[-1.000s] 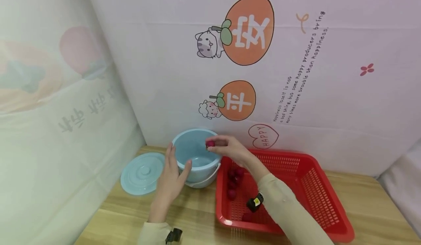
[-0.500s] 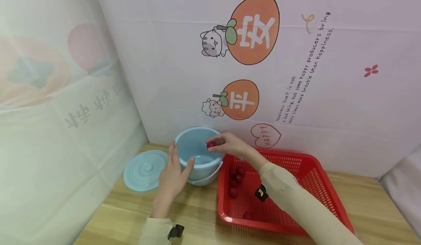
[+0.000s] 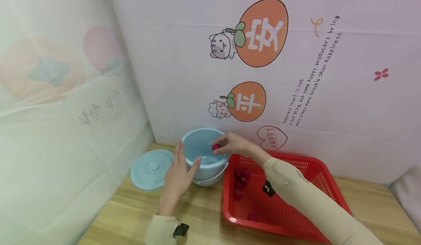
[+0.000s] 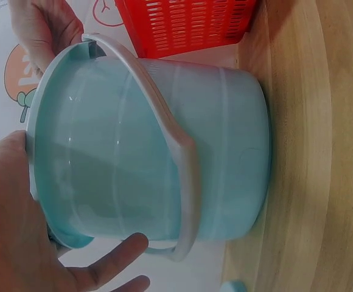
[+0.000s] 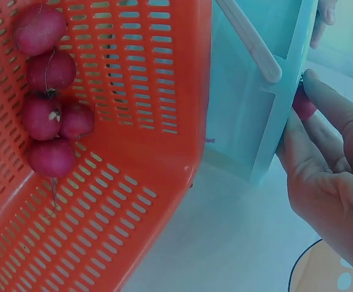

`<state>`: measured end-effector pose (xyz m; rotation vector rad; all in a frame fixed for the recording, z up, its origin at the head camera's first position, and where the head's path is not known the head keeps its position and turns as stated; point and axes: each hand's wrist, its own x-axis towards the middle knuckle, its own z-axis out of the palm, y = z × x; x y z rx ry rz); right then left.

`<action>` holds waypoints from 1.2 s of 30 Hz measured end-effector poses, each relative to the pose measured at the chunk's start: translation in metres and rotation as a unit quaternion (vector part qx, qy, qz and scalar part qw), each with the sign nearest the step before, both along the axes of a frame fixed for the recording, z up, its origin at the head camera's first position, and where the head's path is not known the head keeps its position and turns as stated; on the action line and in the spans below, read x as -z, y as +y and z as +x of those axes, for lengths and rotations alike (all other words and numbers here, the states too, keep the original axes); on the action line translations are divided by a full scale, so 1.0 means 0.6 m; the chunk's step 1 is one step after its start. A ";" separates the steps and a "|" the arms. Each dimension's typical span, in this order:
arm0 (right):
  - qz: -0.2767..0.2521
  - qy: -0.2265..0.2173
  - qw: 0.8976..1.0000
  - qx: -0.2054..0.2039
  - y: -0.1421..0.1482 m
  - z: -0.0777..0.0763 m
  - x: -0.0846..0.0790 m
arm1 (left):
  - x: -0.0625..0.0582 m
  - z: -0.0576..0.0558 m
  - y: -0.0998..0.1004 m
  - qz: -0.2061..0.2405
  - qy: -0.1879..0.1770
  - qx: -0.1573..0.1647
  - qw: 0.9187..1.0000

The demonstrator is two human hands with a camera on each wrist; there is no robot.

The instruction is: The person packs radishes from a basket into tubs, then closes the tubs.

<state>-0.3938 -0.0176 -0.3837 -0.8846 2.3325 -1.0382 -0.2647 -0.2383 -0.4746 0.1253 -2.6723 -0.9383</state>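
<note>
Over the mouth of a light blue bucket, my right hand pinches a red radish between thumb and fingers. The right wrist view shows this radish partly hidden by the fingers and the bucket's rim. My left hand is spread at the bucket's left side, its thumb at the rim in the left wrist view and its fingers extended beside the wall. Several more radishes lie in a red slotted basket to the right. The bucket's pale handle hangs down at the front.
A round light blue lid lies on the wooden table, left of the bucket. Behind the bucket and basket rises a printed white cloth; another cloth hangs along the left side.
The head view has shifted, so everything sits a little further right. My right hand stays over the bucket with the radish still pinched. My left hand remains spread beside the bucket.
</note>
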 end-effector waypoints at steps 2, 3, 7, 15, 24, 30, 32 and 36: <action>0.005 -0.005 1.000 0.003 0.000 -0.002 0.002 | 0.002 -0.001 0.001 0.000 0.001 -0.003 1.000; 0.009 -0.005 1.000 0.005 0.000 -0.003 0.003 | 0.002 0.000 0.001 -0.001 0.002 -0.004 1.000; 0.016 -0.012 1.000 0.008 -0.002 -0.007 0.009 | 0.004 0.001 0.001 -0.003 0.005 -0.005 1.000; 0.007 -0.035 0.999 0.000 -0.003 -0.002 -0.001 | 0.001 0.002 0.001 -0.004 0.005 -0.007 1.000; -0.004 -0.045 0.999 0.014 -0.004 -0.001 0.003 | 0.004 0.003 0.001 -0.001 0.004 -0.007 1.000; -0.019 -0.024 0.999 0.027 0.002 0.002 0.007 | 0.004 -0.001 0.001 -0.004 0.012 -0.005 1.000; -0.028 -0.018 0.999 0.030 0.004 0.002 0.009 | 0.004 -0.003 0.001 -0.006 0.017 -0.005 1.000; -0.052 -0.029 0.998 0.027 0.010 0.000 0.012 | 0.004 -0.005 0.003 -0.008 0.022 -0.003 1.000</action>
